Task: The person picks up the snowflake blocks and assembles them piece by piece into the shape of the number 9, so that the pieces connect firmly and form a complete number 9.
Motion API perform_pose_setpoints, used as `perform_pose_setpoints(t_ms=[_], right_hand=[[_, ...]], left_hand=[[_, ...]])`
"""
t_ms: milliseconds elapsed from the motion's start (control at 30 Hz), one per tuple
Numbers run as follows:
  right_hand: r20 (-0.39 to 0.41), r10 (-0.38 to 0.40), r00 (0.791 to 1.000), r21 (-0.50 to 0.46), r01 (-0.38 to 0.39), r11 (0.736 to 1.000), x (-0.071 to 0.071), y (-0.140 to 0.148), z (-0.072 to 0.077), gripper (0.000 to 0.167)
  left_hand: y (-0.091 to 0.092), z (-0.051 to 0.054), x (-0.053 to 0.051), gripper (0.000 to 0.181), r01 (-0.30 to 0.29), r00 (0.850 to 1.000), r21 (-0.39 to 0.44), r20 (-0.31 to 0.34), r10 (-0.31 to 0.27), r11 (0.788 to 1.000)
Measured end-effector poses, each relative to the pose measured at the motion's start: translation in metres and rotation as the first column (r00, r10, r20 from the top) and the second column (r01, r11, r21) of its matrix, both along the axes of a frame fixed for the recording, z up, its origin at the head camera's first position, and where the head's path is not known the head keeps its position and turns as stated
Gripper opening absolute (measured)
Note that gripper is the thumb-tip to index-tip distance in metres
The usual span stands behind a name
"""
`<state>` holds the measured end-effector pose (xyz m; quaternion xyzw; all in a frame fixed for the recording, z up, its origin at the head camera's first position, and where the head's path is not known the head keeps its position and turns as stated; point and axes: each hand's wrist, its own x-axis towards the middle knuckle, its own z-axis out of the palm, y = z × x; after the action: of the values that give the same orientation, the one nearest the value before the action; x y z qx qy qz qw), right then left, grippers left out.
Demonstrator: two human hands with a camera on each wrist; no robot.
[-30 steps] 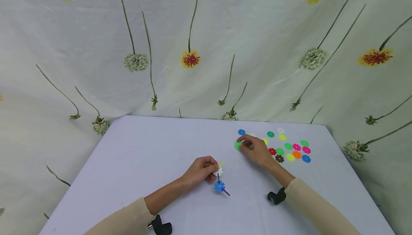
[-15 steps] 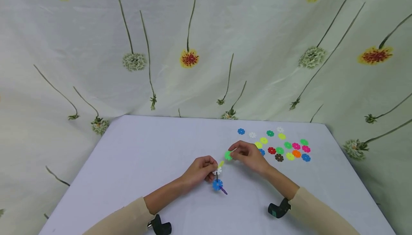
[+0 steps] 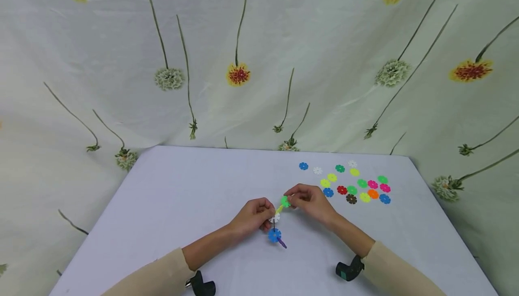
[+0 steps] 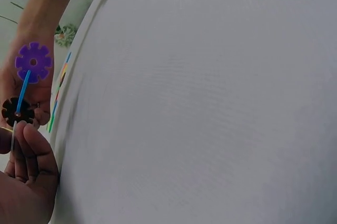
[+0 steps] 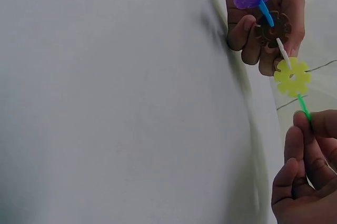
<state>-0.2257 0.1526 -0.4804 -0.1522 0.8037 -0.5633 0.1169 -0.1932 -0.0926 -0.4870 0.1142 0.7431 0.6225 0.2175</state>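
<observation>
A chain of notched flower-shaped plastic discs hangs from my left hand (image 3: 252, 216), which pinches its white disc (image 3: 276, 218). Below the white one come a dark brown disc (image 5: 275, 28), a blue disc (image 3: 274, 235) and, at the lower end, a purple disc (image 4: 33, 50). At the upper end is a yellow disc (image 5: 293, 86). My right hand (image 3: 313, 202) pinches a green disc (image 3: 285, 202) between thumb and fingers. In the right wrist view the green disc's edge meets the yellow disc's rim; how deep it sits in a notch I cannot tell.
Loose discs lie scattered at the back right of the white table (image 3: 194, 179), among them a red disc (image 3: 342, 190), an orange disc (image 3: 372, 194) and a brown disc (image 3: 351, 199). A flower-print cloth (image 3: 324, 52) hangs behind. Black wrist devices (image 3: 349, 269) sit below both forearms.
My right hand has brought the green disc left and toward me, from beside the loose discs to the yellow disc. The left hand has stayed nearly still, holding the chain.
</observation>
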Motion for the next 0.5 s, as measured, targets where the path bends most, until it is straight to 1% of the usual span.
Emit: perform_pose_setpoints(t_ms=[133,300,367,500], right_hand=[[-0.012,0.011,1.0,-0.017,-0.011,1.0,0.0004,0.0004,-0.0015,0.02],[-0.021,0.006,1.0,-0.029,-0.006,1.0,0.0015,0.0008,-0.0022,0.02],[-0.022,-0.005,1.0,-0.027,0.004,1.0,0.0019,0.0008,-0.003,0.02],[-0.006,-0.049,0.999,-0.019,0.049,0.999,0.0027,-0.0006,-0.0056,0.019]], left_hand=[[0.0004,-0.0015,-0.0001,0.02,-0.007,1.0,-0.002,-0.007,0.007,1.0],[0.0011,-0.0032,-0.0012,0.019,-0.007,1.0,-0.002,-0.015,0.007,1.0],[0.001,-0.0031,-0.0015,0.019,-0.01,1.0,-0.001,-0.011,0.01,1.0],[0.0011,-0.0009,-0.0009,0.02,-0.013,1.0,0.003,0.001,0.013,1.0]])
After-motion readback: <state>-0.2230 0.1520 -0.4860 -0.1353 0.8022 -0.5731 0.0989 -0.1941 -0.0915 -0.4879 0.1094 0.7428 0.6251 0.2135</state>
